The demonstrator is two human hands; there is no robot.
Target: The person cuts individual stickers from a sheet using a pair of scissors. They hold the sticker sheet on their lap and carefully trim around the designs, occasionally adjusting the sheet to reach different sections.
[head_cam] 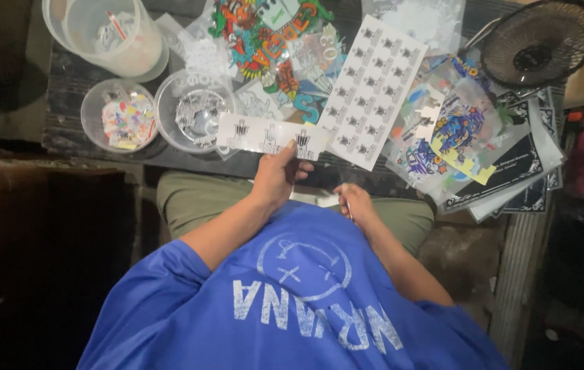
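My left hand [277,175] pinches the right end of a long white strip [264,135] printed with small black designs, holding it flat above the dark table's [73,85] near edge. Below and to the right, my right hand [355,204] hovers over my lap with its fingers curled around something thin that I cannot make out. A white sheet of several small black stickers [373,90] lies just right of the strip.
Two clear round tubs of cut stickers [122,118] [195,109] and a taller clear tub [110,33] stand at the left. Colourful sticker sheets [271,41] [456,130] cover the table's middle and right. A small black fan [540,42] sits at the far right.
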